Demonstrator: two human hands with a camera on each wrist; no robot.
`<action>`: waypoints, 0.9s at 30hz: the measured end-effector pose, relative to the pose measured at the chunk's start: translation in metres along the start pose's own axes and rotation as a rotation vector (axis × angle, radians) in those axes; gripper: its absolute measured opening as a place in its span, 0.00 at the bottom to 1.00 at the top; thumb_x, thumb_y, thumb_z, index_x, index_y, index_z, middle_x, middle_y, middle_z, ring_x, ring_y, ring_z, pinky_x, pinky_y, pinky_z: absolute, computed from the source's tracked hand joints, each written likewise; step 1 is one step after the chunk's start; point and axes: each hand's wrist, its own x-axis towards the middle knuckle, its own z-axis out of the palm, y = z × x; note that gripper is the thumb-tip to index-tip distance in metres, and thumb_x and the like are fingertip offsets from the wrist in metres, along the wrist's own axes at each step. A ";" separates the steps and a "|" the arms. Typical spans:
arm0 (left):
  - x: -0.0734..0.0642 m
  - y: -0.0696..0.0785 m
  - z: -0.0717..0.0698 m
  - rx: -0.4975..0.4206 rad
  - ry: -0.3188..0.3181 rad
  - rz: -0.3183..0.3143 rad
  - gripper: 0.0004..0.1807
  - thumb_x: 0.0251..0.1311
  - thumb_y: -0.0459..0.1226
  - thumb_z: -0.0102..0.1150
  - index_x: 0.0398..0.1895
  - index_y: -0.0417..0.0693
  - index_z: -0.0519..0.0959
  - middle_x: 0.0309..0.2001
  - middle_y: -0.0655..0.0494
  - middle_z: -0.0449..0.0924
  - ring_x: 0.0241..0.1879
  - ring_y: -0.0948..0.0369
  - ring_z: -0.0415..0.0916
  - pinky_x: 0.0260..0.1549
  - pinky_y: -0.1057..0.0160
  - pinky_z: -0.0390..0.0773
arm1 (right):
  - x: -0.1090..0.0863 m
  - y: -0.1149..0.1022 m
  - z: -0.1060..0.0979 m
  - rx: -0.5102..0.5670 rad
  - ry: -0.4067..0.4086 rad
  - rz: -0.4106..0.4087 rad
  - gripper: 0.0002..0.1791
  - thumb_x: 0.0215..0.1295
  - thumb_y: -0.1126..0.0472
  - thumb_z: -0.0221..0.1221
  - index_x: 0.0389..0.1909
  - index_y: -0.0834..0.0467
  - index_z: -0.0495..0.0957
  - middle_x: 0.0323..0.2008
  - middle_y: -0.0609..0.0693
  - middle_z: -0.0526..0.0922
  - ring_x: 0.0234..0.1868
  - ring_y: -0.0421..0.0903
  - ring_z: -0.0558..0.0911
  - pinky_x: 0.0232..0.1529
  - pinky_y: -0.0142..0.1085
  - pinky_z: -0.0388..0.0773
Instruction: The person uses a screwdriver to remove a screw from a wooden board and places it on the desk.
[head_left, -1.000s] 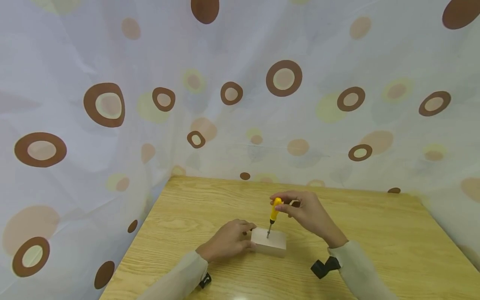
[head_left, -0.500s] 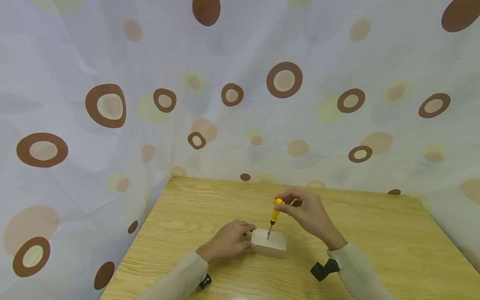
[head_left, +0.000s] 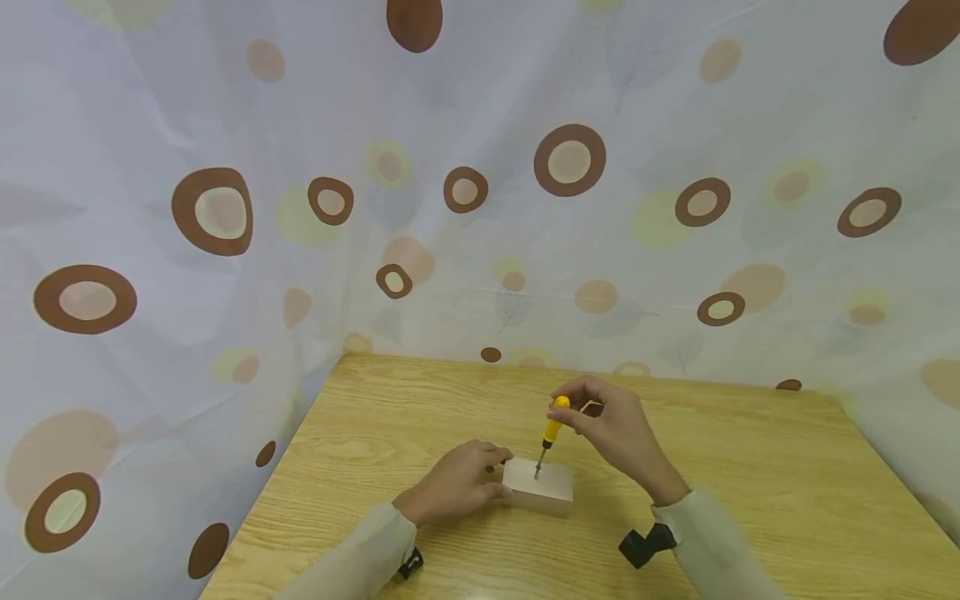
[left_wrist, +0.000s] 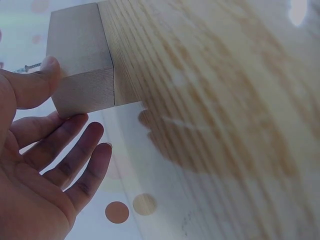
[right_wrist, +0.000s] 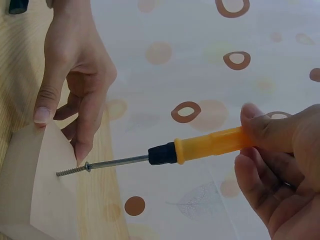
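A pale wooden block (head_left: 555, 478) lies on the table, gripped at its left end by my left hand (head_left: 452, 484). The thumb and index finger press opposite sides of the block in the left wrist view; the other fingers hang off it. Above the block, my right hand (head_left: 621, 430) pinches the yellow handle end of a screwdriver (right_wrist: 212, 145) between thumb and fingers. Its metal shank meets the head of a screw (right_wrist: 73, 171). The screw stands in the block's top face, tilted a little, most of its thread showing. How deep the tip sits is hidden.
The wood-grain table (head_left: 390, 417) extends around the block on all sides. Behind and to the left hangs a white sheet (head_left: 480, 108) with brown and beige spots. A black wrist camera (head_left: 645, 545) sits at the right sleeve.
My right hand has shifted slightly right, and the screwdriver's handle end leans a little further right with it. The screw, the block and my left hand stay nearly in place.
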 end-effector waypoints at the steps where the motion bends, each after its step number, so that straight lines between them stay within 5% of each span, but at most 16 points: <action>1: 0.000 0.000 0.000 -0.001 0.000 0.002 0.30 0.61 0.55 0.58 0.61 0.49 0.74 0.56 0.58 0.77 0.45 0.65 0.77 0.42 0.65 0.77 | 0.000 0.000 -0.001 0.007 -0.019 -0.012 0.09 0.61 0.52 0.64 0.42 0.41 0.81 0.36 0.37 0.83 0.30 0.43 0.78 0.32 0.35 0.77; 7: 0.000 0.000 0.000 -0.026 0.004 -0.007 0.30 0.60 0.56 0.58 0.60 0.49 0.75 0.55 0.57 0.77 0.45 0.65 0.77 0.41 0.66 0.77 | 0.001 -0.016 -0.003 0.067 -0.103 -0.035 0.11 0.66 0.60 0.59 0.48 0.45 0.80 0.41 0.44 0.83 0.30 0.49 0.77 0.27 0.35 0.77; 14: -0.001 -0.001 0.001 -0.035 -0.004 -0.013 0.30 0.60 0.56 0.58 0.61 0.50 0.75 0.55 0.58 0.77 0.45 0.65 0.77 0.41 0.66 0.77 | -0.005 -0.035 -0.003 0.088 -0.024 0.062 0.16 0.59 0.63 0.65 0.48 0.53 0.78 0.36 0.52 0.80 0.29 0.51 0.80 0.30 0.38 0.80; 23: 0.000 0.001 0.002 -0.014 -0.013 -0.021 0.30 0.60 0.56 0.58 0.60 0.50 0.75 0.55 0.58 0.77 0.44 0.66 0.77 0.42 0.66 0.77 | -0.004 -0.027 0.000 0.163 -0.110 -0.024 0.14 0.65 0.67 0.59 0.50 0.58 0.73 0.46 0.53 0.81 0.39 0.54 0.81 0.35 0.39 0.80; 27: 0.001 0.000 0.003 0.000 -0.009 -0.023 0.30 0.60 0.56 0.59 0.61 0.50 0.74 0.55 0.59 0.77 0.44 0.66 0.76 0.42 0.66 0.77 | -0.002 -0.011 0.007 0.112 -0.053 -0.023 0.14 0.64 0.58 0.61 0.49 0.53 0.72 0.42 0.46 0.80 0.38 0.47 0.79 0.35 0.38 0.79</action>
